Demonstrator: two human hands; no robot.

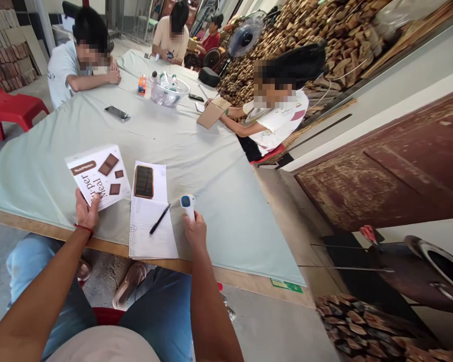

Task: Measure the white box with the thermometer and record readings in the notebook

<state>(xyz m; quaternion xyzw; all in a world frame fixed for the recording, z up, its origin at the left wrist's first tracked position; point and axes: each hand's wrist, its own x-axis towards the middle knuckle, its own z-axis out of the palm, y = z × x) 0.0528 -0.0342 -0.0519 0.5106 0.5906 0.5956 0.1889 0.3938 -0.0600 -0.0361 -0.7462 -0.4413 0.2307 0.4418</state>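
Note:
My left hand (pixel 86 210) grips the lower edge of a white box (pixel 103 193) printed with brown chocolate pieces and the word "Meal", tilted above the cloth. In my right hand (pixel 195 230) is a white handheld infrared thermometer (pixel 187 203) with a blue-rimmed screen, its handle wrapped by my fingers. Between the hands an open notebook (pixel 151 244) lies at the table's near edge. A black pen (pixel 159 219) rests on its lower page, and a dark phone-like slab with an orange-brown rim (pixel 144 181) lies on its upper page.
A pale cloth covers the table (pixel 226 201). Farther back are a phone (pixel 117 113), an orange box (pixel 142 85) and a clear basin (pixel 169 94) of bottles. One person holds a cardboard piece (pixel 213 112) at the right; others sit beyond. A red chair (pixel 15 100) stands left.

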